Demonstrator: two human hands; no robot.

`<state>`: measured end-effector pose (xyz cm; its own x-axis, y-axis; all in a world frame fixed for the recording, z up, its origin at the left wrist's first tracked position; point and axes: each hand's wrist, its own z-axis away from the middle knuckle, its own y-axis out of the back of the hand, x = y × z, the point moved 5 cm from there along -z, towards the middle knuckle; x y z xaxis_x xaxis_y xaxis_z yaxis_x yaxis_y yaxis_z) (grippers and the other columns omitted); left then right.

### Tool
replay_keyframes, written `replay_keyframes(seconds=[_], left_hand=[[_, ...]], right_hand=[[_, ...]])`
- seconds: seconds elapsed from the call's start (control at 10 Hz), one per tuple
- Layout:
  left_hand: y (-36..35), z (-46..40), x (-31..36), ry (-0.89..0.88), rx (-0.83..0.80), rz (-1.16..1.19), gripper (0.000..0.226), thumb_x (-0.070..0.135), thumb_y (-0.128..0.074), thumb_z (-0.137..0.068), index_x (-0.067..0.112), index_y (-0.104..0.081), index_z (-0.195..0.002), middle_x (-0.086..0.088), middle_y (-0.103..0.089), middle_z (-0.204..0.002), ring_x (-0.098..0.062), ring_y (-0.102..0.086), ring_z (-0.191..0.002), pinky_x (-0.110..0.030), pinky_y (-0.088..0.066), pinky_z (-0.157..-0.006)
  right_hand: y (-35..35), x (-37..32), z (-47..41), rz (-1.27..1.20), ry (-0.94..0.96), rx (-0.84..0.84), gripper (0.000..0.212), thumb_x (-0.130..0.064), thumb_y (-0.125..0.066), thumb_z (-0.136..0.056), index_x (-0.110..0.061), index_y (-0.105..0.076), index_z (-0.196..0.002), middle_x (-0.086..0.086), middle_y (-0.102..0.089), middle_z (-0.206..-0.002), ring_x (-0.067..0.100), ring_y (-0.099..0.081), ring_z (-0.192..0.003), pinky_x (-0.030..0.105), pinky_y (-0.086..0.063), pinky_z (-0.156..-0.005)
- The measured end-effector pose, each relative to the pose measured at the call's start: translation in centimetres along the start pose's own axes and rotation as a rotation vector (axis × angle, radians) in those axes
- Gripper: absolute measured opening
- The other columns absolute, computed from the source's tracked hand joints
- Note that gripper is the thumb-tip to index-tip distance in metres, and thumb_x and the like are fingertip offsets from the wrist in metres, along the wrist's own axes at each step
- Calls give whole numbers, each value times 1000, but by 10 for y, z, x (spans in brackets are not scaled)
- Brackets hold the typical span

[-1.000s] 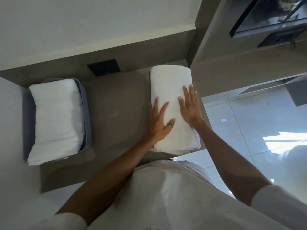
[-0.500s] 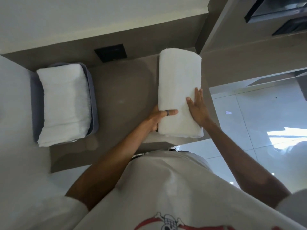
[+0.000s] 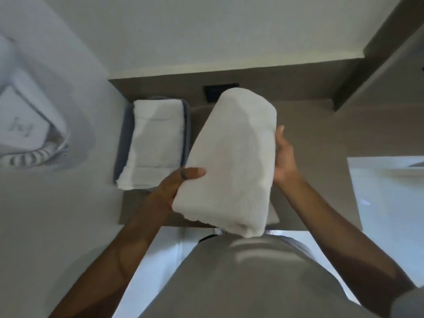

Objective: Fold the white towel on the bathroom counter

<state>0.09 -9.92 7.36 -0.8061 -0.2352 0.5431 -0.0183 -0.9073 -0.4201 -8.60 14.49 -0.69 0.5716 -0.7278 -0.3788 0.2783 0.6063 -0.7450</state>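
The white towel (image 3: 229, 161), which lay flat on the desk (image 3: 321, 138) 0.5 s ago, is now lifted clear of it as a thick folded bundle, tilted toward the tray (image 3: 187, 125) holding another folded towel (image 3: 156, 141). The left hand (image 3: 176, 187) and right hand (image 3: 283, 154) clamp its 2 long sides, thumbs on top. The folding looks finished; stowing it seems next.

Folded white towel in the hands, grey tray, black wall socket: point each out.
Folded white towel (image 3: 231, 161), head view, middle of its top face.
Grey tray (image 3: 186, 125), head view, right wall.
Black wall socket (image 3: 212, 92), head view, visible left part.
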Motion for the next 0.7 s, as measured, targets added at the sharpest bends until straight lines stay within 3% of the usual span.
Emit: replay_keyframes(seconds=[0.1, 0.2, 0.3, 0.4, 0.5, 0.6, 0.7], left_hand=[[55, 43, 5, -64, 105, 21, 67, 28, -97, -52, 19, -81, -116, -12, -84, -100, -33, -81, -87, -54, -66, -70], [115, 68, 24, -170, 242, 14, 72, 24, -95, -53, 12, -76, -122, -11, -84, -94, -29, -81, -81, -42, -67, -63], [169, 82, 58, -351, 370, -84, 63, 27, -89, -66, 19, -73, -126, -8, -83, -112, -30, -79, -100, -37, -68, -72], [208, 70, 69, -432, 560, -398, 67, 23, -79, -90, 26, -52, -151, 3, -71, -136, -31, -63, -133, -26, -62, -88], [216, 48, 41, -275, 797, -1171, 76, 52, -61, -101, 32, -26, -165, -8, -29, -173, -32, -28, -159, -41, -34, -126], [200, 40, 18, -367, 875, -1577, 77, 74, -32, -97, 39, -23, -165, -11, -13, -178, -40, -15, -162, -65, -16, -128], [175, 36, 14, -497, 800, -1733, 83, 77, -18, -99, 29, -27, -165, -13, -22, -176, -41, -18, -163, -69, -16, -129]], right_hand=[[-71, 31, -38, 104, -87, -153, 65, -49, -73, -97, -7, -70, -146, 18, -76, -139, 37, -76, -125, 53, -63, -105], [-136, 65, -69, 282, -130, -183, 66, -23, -72, -98, -5, -55, -159, 23, -64, -155, 43, -62, -143, 53, -61, -107], [-186, 93, -97, 378, -117, -195, 57, -17, -64, -105, -5, -53, -159, 23, -61, -157, 43, -59, -145, 56, -57, -114], [-203, 119, -124, 466, -110, -153, 55, -8, -58, -108, -3, -47, -162, 28, -55, -161, 48, -54, -149, 65, -44, -123], [-194, 130, -144, 549, -68, 1, 61, 5, -61, -104, -6, -45, -161, 28, -58, -159, 50, -56, -146, 68, -45, -122], [-194, 127, -159, 608, -12, 62, 60, 1, -64, -105, -13, -46, -161, 20, -63, -155, 43, -65, -139, 62, -52, -117], [-195, 110, -154, 756, 123, 137, 64, -9, -61, -108, -11, -37, -167, 18, -58, -162, 34, -63, -142, 48, -53, -118]])
